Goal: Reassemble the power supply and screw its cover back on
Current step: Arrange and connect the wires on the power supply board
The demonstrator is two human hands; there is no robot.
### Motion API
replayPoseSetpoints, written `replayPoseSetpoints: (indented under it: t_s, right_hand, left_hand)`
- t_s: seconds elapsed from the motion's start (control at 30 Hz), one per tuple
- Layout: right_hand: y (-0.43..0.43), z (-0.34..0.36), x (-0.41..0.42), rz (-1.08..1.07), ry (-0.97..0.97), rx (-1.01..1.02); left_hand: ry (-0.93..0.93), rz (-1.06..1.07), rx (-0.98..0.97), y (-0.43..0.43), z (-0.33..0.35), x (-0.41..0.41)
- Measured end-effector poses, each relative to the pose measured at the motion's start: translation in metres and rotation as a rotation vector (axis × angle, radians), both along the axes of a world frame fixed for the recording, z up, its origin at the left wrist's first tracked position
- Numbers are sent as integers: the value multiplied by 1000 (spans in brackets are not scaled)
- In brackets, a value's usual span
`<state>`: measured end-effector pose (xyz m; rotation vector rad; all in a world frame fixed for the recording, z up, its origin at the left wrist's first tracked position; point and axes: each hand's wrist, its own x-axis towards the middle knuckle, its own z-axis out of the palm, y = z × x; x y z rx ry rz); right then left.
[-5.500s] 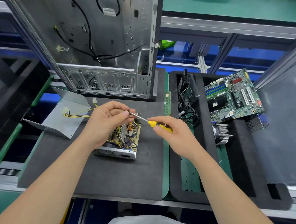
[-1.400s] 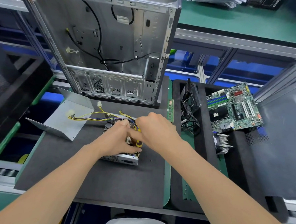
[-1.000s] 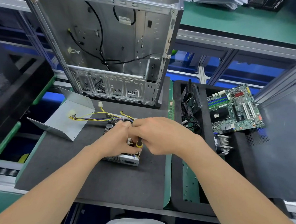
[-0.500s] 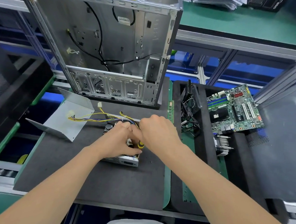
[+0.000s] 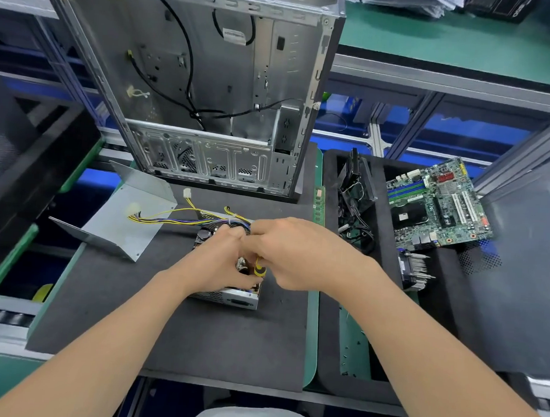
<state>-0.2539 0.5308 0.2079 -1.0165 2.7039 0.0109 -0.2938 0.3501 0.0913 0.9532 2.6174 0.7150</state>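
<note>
The open power supply (image 5: 230,298) lies on the black foam mat (image 5: 196,341), its yellow and purple wires (image 5: 168,217) trailing to the left. My left hand (image 5: 219,266) rests on top of it, fingers curled over the circuit board. My right hand (image 5: 293,250) grips a yellow-handled screwdriver (image 5: 258,268) that stands upright into the supply, between both hands. The tip is hidden. The bent grey metal cover (image 5: 126,219) lies apart on the mat's left side.
An empty computer case (image 5: 216,87) stands upright behind the supply. A black foam tray (image 5: 386,310) on the right holds a motherboard (image 5: 436,204), a heatsink (image 5: 413,273) and black cables (image 5: 354,196). A RAM stick (image 5: 319,207) lies between mat and tray.
From 5.5 s ago both hands came down onto the supply and the screwdriver turned upright. Over the last second my right hand has twisted back and forth over the handle.
</note>
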Motion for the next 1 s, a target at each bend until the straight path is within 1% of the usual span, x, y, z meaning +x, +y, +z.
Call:
replayPoseSetpoints:
  t_s: [0.1, 0.17, 0.23, 0.27, 0.3, 0.37, 0.43, 0.5, 0.57, 0.63, 0.7, 0.77, 0.83, 0.9, 1.0]
  right_hand:
    - [-3, -5, -2, -124, 24, -45]
    - [-5, -7, -2, -216, 74, -45]
    - [-8, -9, -3, -336, 80, -51]
    - [-10, -10, -2, -392, 69, -54]
    - [-13, -12, -1, -440, 67, -56]
    - [-18, -16, 3, -495, 143, -52]
    - [-20, -19, 7, -497, 247, -48]
    - [-15, -20, 9, -437, 259, -66]
    - [-6, -18, 8, -257, 181, -92]
    - [3, -10, 8, -51, 92, -90]
    - [7, -8, 8, 33, 28, -46]
    - [5, -7, 8, 8, 1, -30]
    - [0, -10, 7, -42, 16, -29]
    - [-3, -16, 5, -150, 44, -45]
    - [-6, -22, 6, -309, 140, -62]
  left_hand:
    - [16, -30, 54, 1, 4, 1]
    - [-6, -36, 28, 1, 4, 0]
    - [-15, -6, -17, 0, 1, -1]
    - [-22, 18, -1, 0, 1, 0]
    - [-8, 11, 58, -1, 0, 0]
    - [44, -47, 127, 0, 3, 2]
    - [53, -57, 137, -2, 3, 2]
    - [37, -32, 136, -1, 3, 3]
    - [46, -50, 86, 1, 3, 2]
    - [9, -34, 48, 2, 6, 2]
    - [-3, -15, 23, 1, 4, 1]
    - [-19, -16, -8, 1, 4, 1]
    - [-19, -9, 5, 1, 4, 1]
    - [-31, -39, 35, 2, 7, 1]
    - [-22, -15, -22, 1, 0, 0]
